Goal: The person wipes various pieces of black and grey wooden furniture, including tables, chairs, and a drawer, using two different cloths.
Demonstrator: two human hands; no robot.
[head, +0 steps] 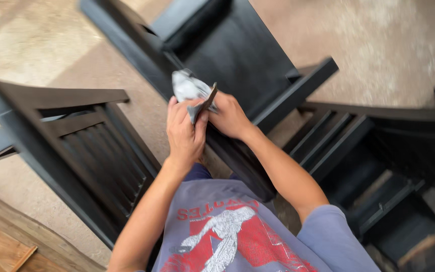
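Note:
Both my hands meet in front of me over dark wooden furniture. My left hand (185, 132) pinches a folded sheet of grey sandpaper (190, 90) with a brown backing edge. My right hand (231, 117) grips the same sheet from the right side. The paper is crumpled and bent between the two hands. Directly below them runs the edge of a black-painted chair (237, 55).
A black slatted chair back (91, 146) stands at the left, another black slatted piece (358, 146) at the right. The floor (378, 40) is bare concrete. Brown wooden boards (6, 242) lie at the lower left corner.

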